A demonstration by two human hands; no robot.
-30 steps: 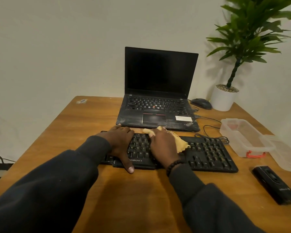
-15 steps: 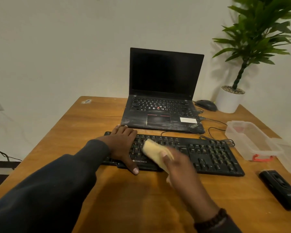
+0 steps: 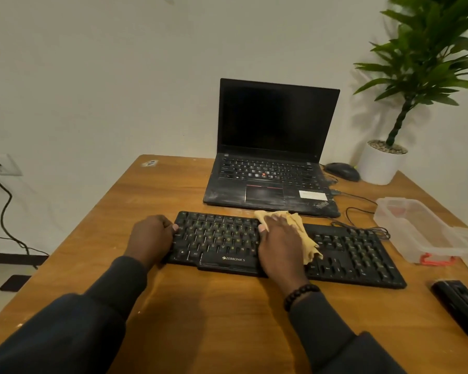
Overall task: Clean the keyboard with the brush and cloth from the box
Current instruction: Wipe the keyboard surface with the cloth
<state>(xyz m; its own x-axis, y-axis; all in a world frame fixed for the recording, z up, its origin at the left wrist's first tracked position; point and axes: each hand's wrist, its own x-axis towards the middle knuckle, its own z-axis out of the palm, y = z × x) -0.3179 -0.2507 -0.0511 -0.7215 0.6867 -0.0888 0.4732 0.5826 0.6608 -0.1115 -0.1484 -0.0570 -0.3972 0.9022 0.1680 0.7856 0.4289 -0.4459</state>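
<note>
Black Zebronics keyboard (image 3: pixel 287 247) is laid across the middle of the wooden desk (image 3: pixel 200 306), parallel to the near edge, just in front of an open black laptop (image 3: pixel 273 157).

Yellow cloth (image 3: pixel 305 238) is spread on the keys at mid-keyboard. It is pressed flat under the right hand (image 3: pixel 280 244); the fingers are laid straight and close together on top of it, tips toward the far edge of the keyboard. Cloth is seen past the fingertips at the far key row and trailing out to the right of the palm toward the near edge.

The keyboard's left end is gripped by the left hand (image 3: pixel 152 236), fingers curled round the end, thumb tip on the outermost keys.

Clear plastic box (image 3: pixel 422 230) with a red clasp is stood open near the right edge, apart from the keyboard's right end. A black device (image 3: pixel 459 309) is lain by the near right corner. A mouse (image 3: pixel 342 171) and potted plant (image 3: pixel 405 109) are placed at the far right corner.
</note>
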